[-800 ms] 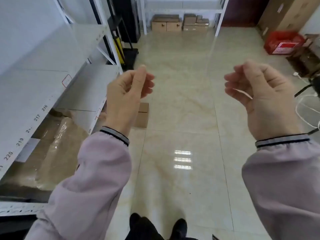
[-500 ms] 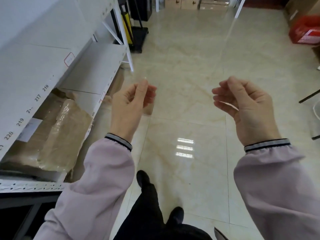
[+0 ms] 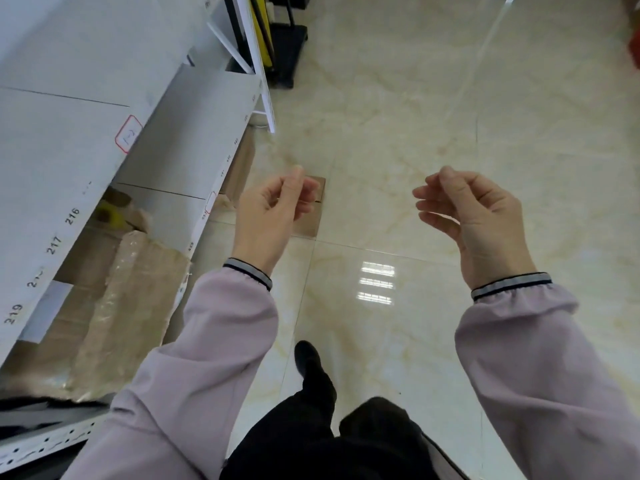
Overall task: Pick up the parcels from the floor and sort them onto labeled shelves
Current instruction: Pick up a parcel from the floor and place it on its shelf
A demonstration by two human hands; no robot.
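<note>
A small brown cardboard parcel [image 3: 311, 221] lies on the tiled floor beside the white shelf unit [image 3: 180, 140], mostly hidden behind my left hand. My left hand [image 3: 270, 216] hovers above it with fingers loosely curled and holds nothing. My right hand [image 3: 474, 216] is raised to the right over bare floor, fingers also loosely curled and empty. A second brown parcel [image 3: 239, 168] sits under the lower shelf's edge. Shelf edges carry number labels such as 216, 217 and 219.
Large tape-wrapped cardboard parcels [image 3: 114, 306] fill the lower shelf at left. A black cart base [image 3: 287, 53] stands at the far end of the shelf unit. My legs and a dark shoe [image 3: 308, 358] are below on the glossy tiles.
The view has tilted down and I have stepped forward, so the floor parcel is nearer. Both hands stay raised and empty in much the same pose.
</note>
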